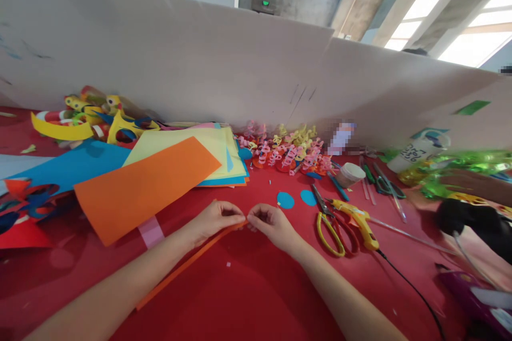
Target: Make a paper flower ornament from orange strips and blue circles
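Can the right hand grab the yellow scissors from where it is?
Probably yes. The right hand pinches the orange strip, and the yellow scissors lie just beside it on the red table, nothing between.

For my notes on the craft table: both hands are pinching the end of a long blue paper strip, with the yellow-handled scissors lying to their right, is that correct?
Not quite: the paper strip is orange, not blue, as the head view shows. The left hand and right hand do pinch its end, and the yellow-handled scissors lie to their right.
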Demonstrator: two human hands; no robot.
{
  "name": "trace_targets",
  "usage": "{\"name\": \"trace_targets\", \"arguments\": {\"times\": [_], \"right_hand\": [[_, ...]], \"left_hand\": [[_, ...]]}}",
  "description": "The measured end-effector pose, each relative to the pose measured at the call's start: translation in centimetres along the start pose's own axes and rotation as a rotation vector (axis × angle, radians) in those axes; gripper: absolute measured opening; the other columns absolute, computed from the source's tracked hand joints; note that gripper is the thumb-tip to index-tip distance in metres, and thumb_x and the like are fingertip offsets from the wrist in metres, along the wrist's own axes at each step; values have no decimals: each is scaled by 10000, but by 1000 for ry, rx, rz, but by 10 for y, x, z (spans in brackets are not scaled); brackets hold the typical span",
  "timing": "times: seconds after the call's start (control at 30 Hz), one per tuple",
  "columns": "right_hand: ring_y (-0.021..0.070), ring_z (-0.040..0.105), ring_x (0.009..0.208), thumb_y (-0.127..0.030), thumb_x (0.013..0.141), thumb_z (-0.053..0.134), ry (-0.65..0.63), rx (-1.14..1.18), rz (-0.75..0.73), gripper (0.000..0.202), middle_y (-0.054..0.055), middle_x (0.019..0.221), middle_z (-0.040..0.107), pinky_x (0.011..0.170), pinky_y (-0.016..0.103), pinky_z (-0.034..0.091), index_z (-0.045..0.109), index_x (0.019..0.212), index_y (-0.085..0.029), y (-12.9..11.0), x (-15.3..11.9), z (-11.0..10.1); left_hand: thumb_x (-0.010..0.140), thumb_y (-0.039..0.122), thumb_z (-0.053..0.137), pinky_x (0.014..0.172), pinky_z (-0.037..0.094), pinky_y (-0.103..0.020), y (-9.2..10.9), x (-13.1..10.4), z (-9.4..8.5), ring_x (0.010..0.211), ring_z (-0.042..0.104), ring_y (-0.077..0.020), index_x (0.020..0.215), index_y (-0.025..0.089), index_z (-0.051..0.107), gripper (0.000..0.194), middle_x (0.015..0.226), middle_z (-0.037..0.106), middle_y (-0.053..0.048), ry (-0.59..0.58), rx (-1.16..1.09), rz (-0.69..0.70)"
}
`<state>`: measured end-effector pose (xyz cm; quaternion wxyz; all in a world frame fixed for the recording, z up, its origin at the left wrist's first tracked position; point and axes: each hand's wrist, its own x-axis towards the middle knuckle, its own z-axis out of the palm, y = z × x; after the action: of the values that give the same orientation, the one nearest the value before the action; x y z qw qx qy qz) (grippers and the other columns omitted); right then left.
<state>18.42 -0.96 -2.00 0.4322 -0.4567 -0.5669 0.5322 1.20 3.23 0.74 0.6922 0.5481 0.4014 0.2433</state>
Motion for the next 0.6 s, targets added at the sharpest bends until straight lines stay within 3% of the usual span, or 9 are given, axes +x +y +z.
{"name": "trace_targets", "arguments": {"times": [0.07, 0.2, 0.37, 0.47, 0.6], "right_hand": [[133, 593, 635, -382, 821, 520, 62, -63, -71, 202, 11, 686, 613, 616, 268, 482, 564, 796, -186, -2, -1, 0], [160, 567, 822, -236, 835, 504, 213, -389, -379, 150, 57, 899, 583, 735, 301, 474, 581, 962, -215, -7, -5, 0], [185, 536, 828, -226, 835, 540, 202, -789, -583, 149, 64, 893, 565, 735, 333, 447, 644, 934, -266, -10, -11, 0], [186, 544, 796, -224, 835, 542, 225, -808, -608, 124, 60, 853, 579, 714, 337, 444, 642, 897, -261, -10, -12, 1], [184, 547, 802, -178, 799, 541, 271, -613, -550, 104, 50, 827, 574, 697, 319, 469, 612, 846, -238, -13, -9, 2]], "left_hand": [[613, 236, 722, 656, 442, -232, -1, 0, 0, 611, 575, -114, 644, 150, 694, 96, 628, 666, -6, 27, -112, -45], [573, 233, 763, 684, 449, -217, -3, -1, 2, 658, 589, -107, 650, 164, 699, 122, 673, 683, -3, 125, -348, -81], [529, 261, 787, 662, 444, -221, -2, -2, 7, 657, 587, -119, 632, 153, 715, 166, 668, 692, -24, 173, -347, -45], [518, 284, 787, 717, 455, -259, 0, -4, 10, 723, 610, -159, 644, 155, 724, 191, 712, 709, -50, 182, -308, -32], [528, 291, 774, 745, 453, -279, 2, -7, 13, 753, 614, -178, 641, 163, 716, 180, 712, 706, -50, 204, -268, -11]]}}
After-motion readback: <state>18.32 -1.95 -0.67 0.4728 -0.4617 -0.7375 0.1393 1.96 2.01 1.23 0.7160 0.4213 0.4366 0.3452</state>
